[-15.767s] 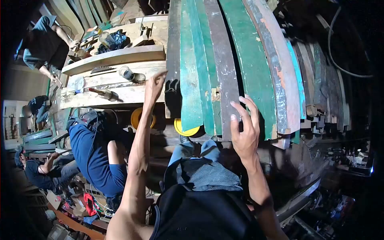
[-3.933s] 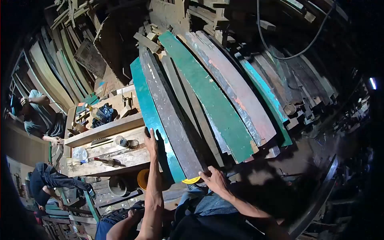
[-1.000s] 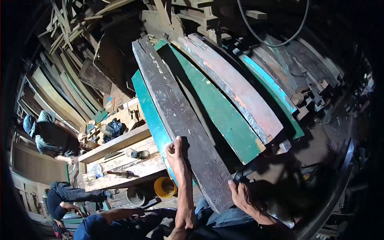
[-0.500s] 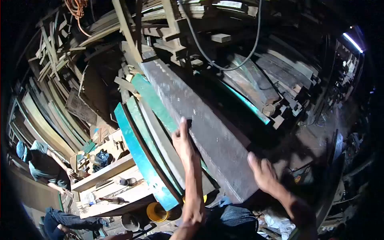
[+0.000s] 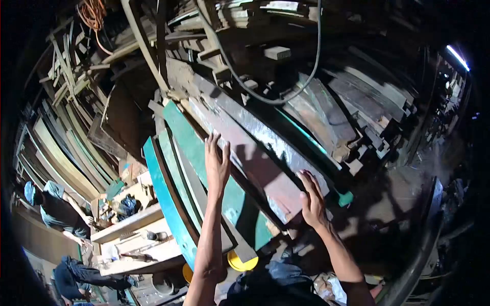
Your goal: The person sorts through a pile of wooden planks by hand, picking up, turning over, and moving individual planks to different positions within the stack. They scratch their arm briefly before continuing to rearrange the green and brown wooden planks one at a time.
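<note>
A long board with a pinkish-brown face [image 5: 263, 166] runs away from me, tilted across the view. Along its right side lies a shiny grey board [image 5: 255, 122]. My left hand [image 5: 217, 166] has its fingers stretched out over the left edge of the pinkish board, where it overlaps a green board [image 5: 186, 135]. At the near right end, my right hand [image 5: 314, 201] is open, thumb apart, its fingertips right at the grey board's near end. Shadows of the hands fall across the pinkish face.
Left of the green board stand more boards, including a turquoise one [image 5: 166, 191]. A person [image 5: 58, 209] works at a wooden bench [image 5: 132, 222] on the left. Stacked planks [image 5: 326, 117] lie on the right, and a cable [image 5: 240, 81] hangs ahead. Yellow buckets [image 5: 242, 261] stand below.
The broad dark grey face has given way to a pinkish face with a shiny grey board beside it. Both hands have shifted left, and the right fingers have risen along the edge.
</note>
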Tool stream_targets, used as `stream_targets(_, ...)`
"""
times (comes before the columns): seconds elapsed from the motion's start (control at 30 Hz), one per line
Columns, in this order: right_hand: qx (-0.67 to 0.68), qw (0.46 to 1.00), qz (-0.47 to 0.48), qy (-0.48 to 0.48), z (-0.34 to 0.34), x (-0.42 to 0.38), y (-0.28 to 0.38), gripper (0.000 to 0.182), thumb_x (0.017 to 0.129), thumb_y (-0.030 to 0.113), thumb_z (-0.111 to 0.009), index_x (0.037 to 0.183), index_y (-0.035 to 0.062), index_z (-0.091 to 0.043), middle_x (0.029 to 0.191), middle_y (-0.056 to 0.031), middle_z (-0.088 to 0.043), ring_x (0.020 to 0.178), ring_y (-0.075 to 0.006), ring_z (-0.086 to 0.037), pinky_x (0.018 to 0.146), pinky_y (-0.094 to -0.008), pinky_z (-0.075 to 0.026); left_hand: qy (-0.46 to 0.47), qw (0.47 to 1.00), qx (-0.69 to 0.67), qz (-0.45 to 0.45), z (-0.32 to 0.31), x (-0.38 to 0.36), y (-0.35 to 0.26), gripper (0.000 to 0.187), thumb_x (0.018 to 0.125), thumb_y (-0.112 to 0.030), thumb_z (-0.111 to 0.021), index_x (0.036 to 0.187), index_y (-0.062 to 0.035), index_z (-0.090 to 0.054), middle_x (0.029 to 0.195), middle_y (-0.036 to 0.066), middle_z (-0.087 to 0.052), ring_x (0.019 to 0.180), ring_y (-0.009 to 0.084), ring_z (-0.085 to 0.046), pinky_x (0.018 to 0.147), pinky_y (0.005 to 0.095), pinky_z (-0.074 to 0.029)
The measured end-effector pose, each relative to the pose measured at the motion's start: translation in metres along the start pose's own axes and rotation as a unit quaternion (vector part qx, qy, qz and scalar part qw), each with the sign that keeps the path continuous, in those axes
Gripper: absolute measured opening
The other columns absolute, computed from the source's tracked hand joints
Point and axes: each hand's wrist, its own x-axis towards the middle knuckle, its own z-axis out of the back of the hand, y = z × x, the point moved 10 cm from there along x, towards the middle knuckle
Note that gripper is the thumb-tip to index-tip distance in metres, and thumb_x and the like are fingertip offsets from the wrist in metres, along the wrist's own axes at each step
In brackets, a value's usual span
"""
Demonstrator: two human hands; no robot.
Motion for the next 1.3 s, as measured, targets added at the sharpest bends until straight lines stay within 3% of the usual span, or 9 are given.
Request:
stream_targets(0.13, -0.107, 0.984, -0.117, -0.079, 0.053, 0.017, -0.080, 0.042, 0.104, 0.025, -0.046, 0.138, 0.0019, -0.053, 0.139, -0.0202, -0.054, 0.130, -0.0384, -0.048, 0.110, -0.0454, -0.036, 0.007, 0.999, 0.037, 0.029, -0.039, 0.026, 0.053, 0.049, 0.101, -0.036, -0.056, 0.134, -0.0002, -0.053, 0.145, 0.026, -0.045, 0.140, 0.0431, -0.036, 0.114, 0.0484, -0.033)
stream_targets(0.2, 0.031, 0.963, -0.255, -0.082, 0.051, -0.019, -0.165, 0.042, 0.107, 0.027, -0.040, 0.139, 0.0019, -0.052, 0.139, -0.0187, -0.054, 0.129, -0.0367, -0.049, 0.109, -0.0440, -0.036, 0.026, 0.995, 0.098, -0.015, -0.062, 0.043, 0.055, 0.051, 0.100, -0.038, -0.056, 0.136, -0.0012, -0.052, 0.145, 0.026, -0.047, 0.140, 0.0435, -0.036, 0.113, 0.0500, -0.033)
stream_targets(0.5, 0.057, 0.983, -0.154, -0.085, 0.023, -0.027, -0.161, 0.046, 0.104, 0.030, -0.039, 0.131, -0.0020, -0.059, 0.128, -0.0182, -0.064, 0.120, -0.0326, -0.059, 0.104, -0.0424, -0.042, 0.108, 0.972, 0.204, 0.039, -0.088, 0.064, 0.096, 0.052, 0.099, -0.042, -0.055, 0.138, -0.0067, -0.051, 0.147, 0.020, -0.046, 0.140, 0.0450, -0.035, 0.113, 0.0600, -0.029)
stream_targets(0.6, 0.042, 0.983, -0.136, -0.118, 0.023, -0.030, -0.154, 0.046, 0.104, 0.027, -0.037, 0.127, -0.0060, -0.059, 0.121, -0.0201, -0.067, 0.115, -0.0335, -0.063, 0.102, -0.0432, -0.045, 0.021, 0.975, 0.215, -0.050, -0.080, 0.061, 0.103, 0.051, 0.099, -0.036, -0.059, 0.140, -0.0056, -0.049, 0.149, 0.021, -0.044, 0.141, 0.0449, -0.035, 0.113, 0.0564, -0.031)
stream_targets(0.67, 0.028, 0.974, -0.158, -0.160, 0.033, -0.025, -0.142, 0.047, 0.105, 0.027, -0.035, 0.123, -0.0080, -0.061, 0.117, -0.0192, -0.069, 0.112, -0.0342, -0.064, 0.100, -0.0433, -0.047, 0.038, 0.998, -0.026, 0.037, -0.090, 0.072, 0.115, 0.051, 0.100, -0.034, -0.057, 0.141, -0.0051, -0.047, 0.152, 0.023, -0.039, 0.141, 0.0436, -0.036, 0.115, 0.0492, -0.033)
stream_targets(0.8, -0.050, 0.965, -0.180, -0.184, 0.028, -0.025, -0.140, 0.060, 0.106, 0.035, -0.026, 0.108, -0.0086, -0.068, 0.112, -0.0181, -0.071, 0.108, -0.0348, -0.063, 0.100, -0.0451, -0.045, -0.031, 0.992, -0.048, 0.112, -0.102, 0.072, 0.124, 0.050, 0.101, -0.034, -0.056, 0.142, -0.0073, -0.047, 0.156, 0.026, -0.031, 0.144, 0.0396, -0.033, 0.115, 0.0437, -0.034)
stream_targets(1.03, 0.245, 0.897, -0.229, -0.288, 0.007, -0.064, -0.192, 0.066, 0.104, 0.040, -0.022, 0.095, -0.0068, -0.068, 0.095, -0.0227, -0.072, 0.096, -0.0313, -0.067, 0.095, -0.0430, -0.048, -0.039, 0.993, -0.001, 0.110, -0.110, 0.090, 0.119, 0.052, 0.099, -0.032, -0.058, 0.145, -0.0128, -0.045, 0.157, 0.026, -0.032, 0.146, 0.0395, -0.030, 0.118, 0.0452, -0.028)
stream_targets(1.17, 0.155, 0.941, -0.210, -0.214, -0.018, -0.007, -0.178, 0.069, 0.106, 0.043, -0.022, 0.096, -0.0081, -0.067, 0.093, -0.0210, -0.072, 0.093, -0.0315, -0.068, 0.091, -0.0427, -0.051, -0.028, 0.997, -0.009, 0.077, -0.108, 0.124, 0.142, 0.058, 0.102, -0.039, -0.054, 0.152, -0.0164, -0.034, 0.149, 0.023, -0.044, 0.140, 0.0409, -0.040, 0.116, 0.0446, -0.032)
stream_targets(1.3, 0.085, 0.973, -0.182, -0.118, -0.014, 0.014, -0.168, 0.040, 0.106, 0.022, -0.037, 0.107, -0.0056, -0.067, 0.103, -0.0169, -0.072, 0.099, -0.0285, -0.067, 0.095, -0.0399, -0.048, 0.105, 0.987, 0.101, 0.071, -0.122, 0.139, 0.170, 0.074, 0.099, -0.050, -0.054, 0.157, -0.0166, -0.023, 0.159, 0.023, -0.027, 0.150, 0.0377, -0.016, 0.119, 0.0527, -0.023)
